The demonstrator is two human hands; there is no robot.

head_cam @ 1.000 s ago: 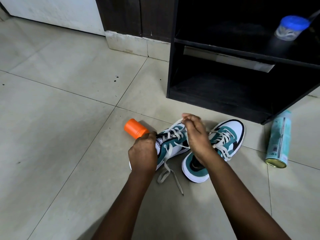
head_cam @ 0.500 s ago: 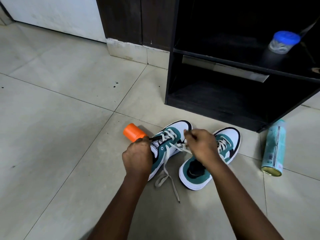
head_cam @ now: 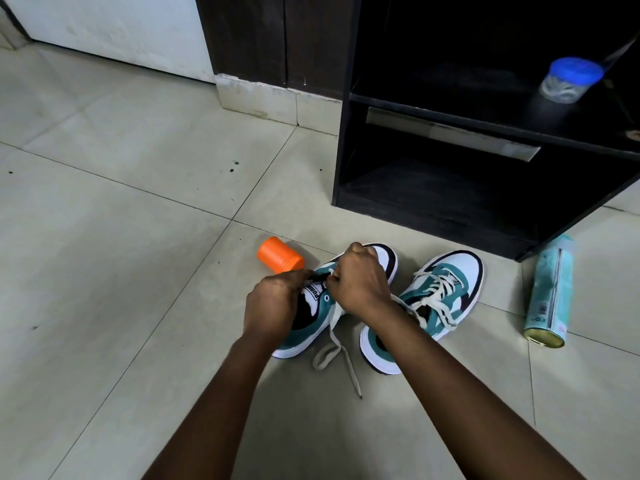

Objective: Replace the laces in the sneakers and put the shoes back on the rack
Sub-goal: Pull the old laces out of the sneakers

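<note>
Orange cap (head_cam: 280,254): lies tipped on the floor just beside the left sneaker, seemingly set aside within reach.
Left hand (head_cam: 273,306): curled round the left sneaker's (head_cam: 313,318) collar, likely steadying it on the floor.
Right hand (head_cam: 360,278): fingers closed at the eyelets, apparently pinching the lace (head_cam: 337,344); the pinch itself is hidden.
Lace tail: trails loose between the shoes.
Right sneaker (head_cam: 436,296): laced, heel covered by the forearm.
Rack (head_cam: 443,216): low shelf dark inside, ready for the pair.
Spray can (head_cam: 550,296): lying beside it.
</note>
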